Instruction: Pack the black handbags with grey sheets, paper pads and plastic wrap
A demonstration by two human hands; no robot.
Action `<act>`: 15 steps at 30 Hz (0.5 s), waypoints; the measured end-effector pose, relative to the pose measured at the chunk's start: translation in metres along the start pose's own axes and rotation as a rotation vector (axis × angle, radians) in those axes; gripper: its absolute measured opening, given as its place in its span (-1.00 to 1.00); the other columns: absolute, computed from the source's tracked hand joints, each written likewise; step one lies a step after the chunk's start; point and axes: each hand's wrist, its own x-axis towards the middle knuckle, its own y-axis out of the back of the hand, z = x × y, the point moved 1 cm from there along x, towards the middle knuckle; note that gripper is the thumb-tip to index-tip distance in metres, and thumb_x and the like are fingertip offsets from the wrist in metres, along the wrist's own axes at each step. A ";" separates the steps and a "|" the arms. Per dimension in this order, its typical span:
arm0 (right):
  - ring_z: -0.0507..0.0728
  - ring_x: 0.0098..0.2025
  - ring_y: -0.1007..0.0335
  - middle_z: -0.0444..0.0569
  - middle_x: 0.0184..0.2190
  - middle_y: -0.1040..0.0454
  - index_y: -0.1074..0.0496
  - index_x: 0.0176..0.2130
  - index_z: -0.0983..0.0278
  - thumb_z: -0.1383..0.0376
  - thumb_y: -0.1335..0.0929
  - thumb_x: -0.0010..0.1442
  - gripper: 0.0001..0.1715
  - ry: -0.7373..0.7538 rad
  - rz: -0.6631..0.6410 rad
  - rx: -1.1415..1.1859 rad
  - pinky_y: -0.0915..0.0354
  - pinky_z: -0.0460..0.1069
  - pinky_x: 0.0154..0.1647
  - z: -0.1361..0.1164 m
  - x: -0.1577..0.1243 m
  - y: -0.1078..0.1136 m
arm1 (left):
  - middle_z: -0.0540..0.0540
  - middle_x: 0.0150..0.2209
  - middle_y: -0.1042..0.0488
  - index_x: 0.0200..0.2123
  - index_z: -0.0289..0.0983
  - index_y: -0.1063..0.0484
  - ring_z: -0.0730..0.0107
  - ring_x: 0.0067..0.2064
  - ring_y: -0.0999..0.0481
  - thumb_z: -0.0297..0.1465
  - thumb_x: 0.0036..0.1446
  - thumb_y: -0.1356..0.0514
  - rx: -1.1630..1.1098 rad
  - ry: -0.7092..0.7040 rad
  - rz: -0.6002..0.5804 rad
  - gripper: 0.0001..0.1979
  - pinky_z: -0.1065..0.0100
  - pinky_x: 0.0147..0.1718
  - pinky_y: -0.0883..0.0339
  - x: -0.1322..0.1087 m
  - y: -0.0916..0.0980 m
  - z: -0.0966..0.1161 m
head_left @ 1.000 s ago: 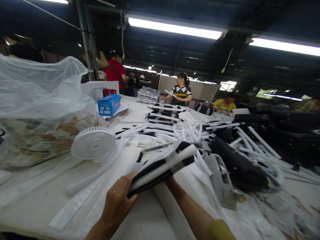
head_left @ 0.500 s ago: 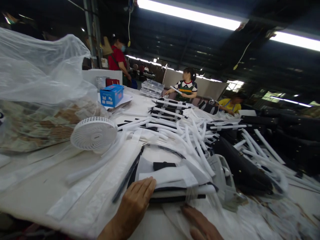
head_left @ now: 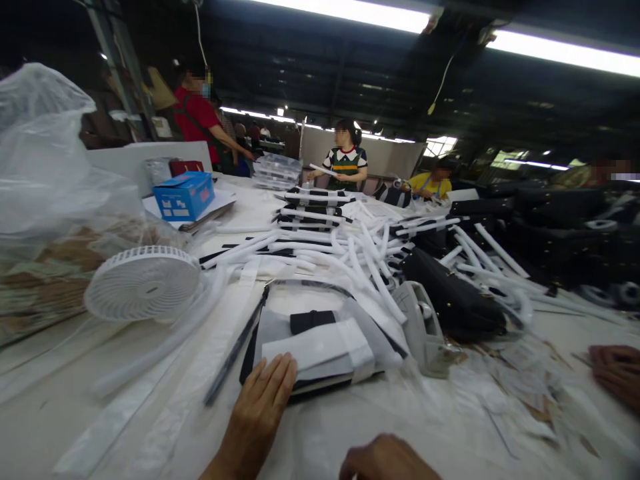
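Note:
My left hand lies flat, fingers stretched out, on the near left edge of a dark bag wrapped in whitish sheet. A white folded strip crosses the bag, and a small black piece shows behind it. The bag's dark strap loops away towards the back. Near the bottom edge, my right hand is off the bag with its fingers curled down; whatever they hold, if anything, is hidden.
A white fan and a blue box stand left. Grey tape dispenser, black bag and white tubes lie right and behind. Another person's hand rests at the right edge. Several people work beyond.
My right hand has drawn back from the bag's near edge, and its fingers have curled. The white tube along that edge no longer shows. The view has turned right, bringing another person's hand into sight.

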 end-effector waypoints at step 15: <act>0.21 -0.19 -0.48 0.01 -0.39 -0.60 -0.54 -0.48 0.24 0.32 -0.42 0.09 -0.87 0.093 0.230 -0.436 -0.24 0.01 -0.14 -0.083 0.208 0.060 | -0.11 0.08 -0.48 0.20 -0.15 -0.35 0.24 0.16 -0.37 -0.53 0.36 0.09 -0.060 0.169 0.038 -0.55 0.15 0.25 -0.08 -0.003 -0.001 0.005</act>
